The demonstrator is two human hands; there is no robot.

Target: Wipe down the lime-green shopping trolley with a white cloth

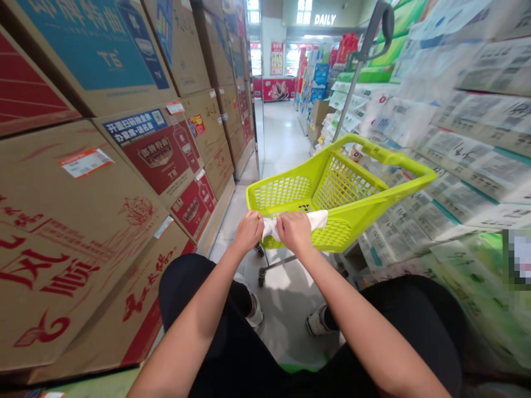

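A yellow-green shopping cart [348, 210] with perforated plastic sides stands in front of me, turned sideways. Along its near upper rim lies a white cloth [318, 219]. My left hand [249, 229] is closed at the cart's left corner, by the cloth's left end. Just right of it, my right hand [295, 229] is closed with its fingers curled over the cloth and rim. Both hands appear to grip the cloth, though their fingertips are hidden from me. The visible inside of the basket shows its lattice walls.
Stacked cardboard boxes [70, 243] line the left side. On the right rise piles of wrapped paper packs [468, 166]. A grey pole with a hooked handle [375, 33] stands behind the cart. The tiled aisle [282, 130] runs on to a red display [279, 89].
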